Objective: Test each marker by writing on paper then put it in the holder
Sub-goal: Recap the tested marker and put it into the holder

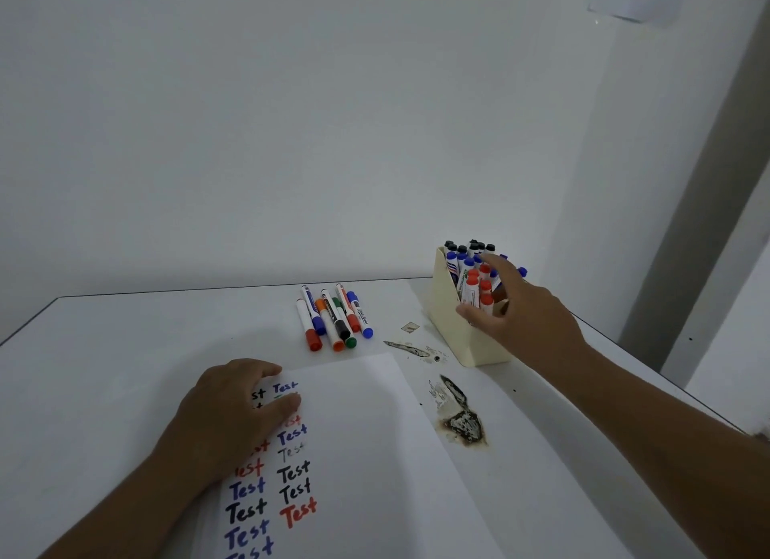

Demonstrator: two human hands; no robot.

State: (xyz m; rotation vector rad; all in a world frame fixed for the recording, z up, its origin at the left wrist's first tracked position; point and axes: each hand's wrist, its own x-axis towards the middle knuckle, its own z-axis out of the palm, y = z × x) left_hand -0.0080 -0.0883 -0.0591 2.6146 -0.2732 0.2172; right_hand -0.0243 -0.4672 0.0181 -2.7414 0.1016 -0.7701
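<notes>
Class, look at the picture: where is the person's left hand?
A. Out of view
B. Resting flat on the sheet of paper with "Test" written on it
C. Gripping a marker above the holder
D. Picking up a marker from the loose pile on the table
B: the left hand lies with fingers spread on the paper, covering part of the "Test" writing and holding no marker.

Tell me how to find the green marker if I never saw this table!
Start at the paper with "Test" written on it and look just past its far edge, where a small bunch of markers lies loose on the table. The green marker lies in the middle of that bunch, partly hidden. It is the only one with a green cap.
</notes>
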